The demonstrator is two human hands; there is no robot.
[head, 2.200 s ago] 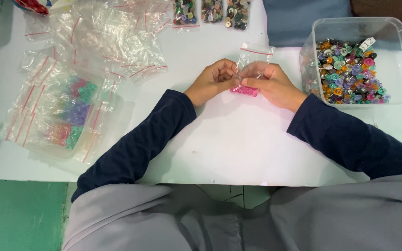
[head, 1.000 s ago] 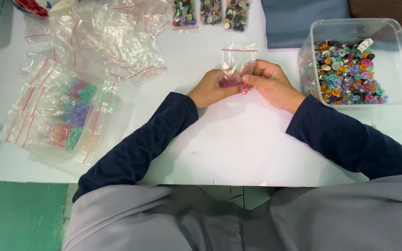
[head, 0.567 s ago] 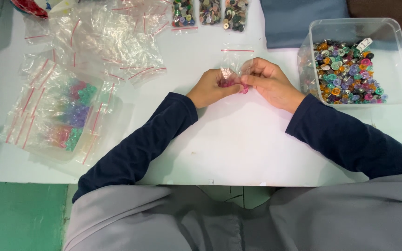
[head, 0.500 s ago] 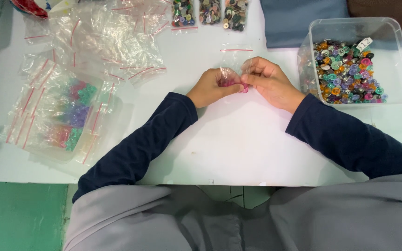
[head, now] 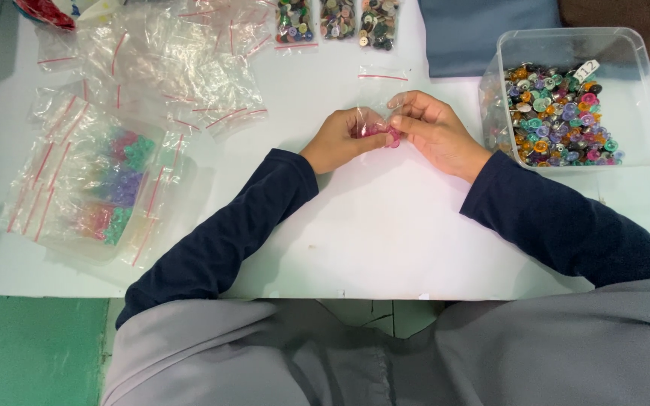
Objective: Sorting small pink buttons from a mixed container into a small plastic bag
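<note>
My left hand (head: 336,139) and my right hand (head: 434,131) meet at the middle of the white table (head: 385,233). Together they pinch a small clear zip bag (head: 376,105) with a red seal strip; its top lies flat on the table beyond my fingers. Pink buttons (head: 380,132) sit bunched in the bag's lower part, between my fingertips. Dark blue sleeves cover both forearms.
A clear plastic tub (head: 577,94) of mixed coloured buttons stands at the right. Loose empty zip bags (head: 174,60) lie at the back left. A larger bag of coloured button packets (head: 99,188) rests at the left. Three filled button bags (head: 336,19) sit at the far edge.
The small bag was held spread out with pink buttons at its lower edge. Now my hands have drawn closer together and the buttons are bunched between my fingertips.
</note>
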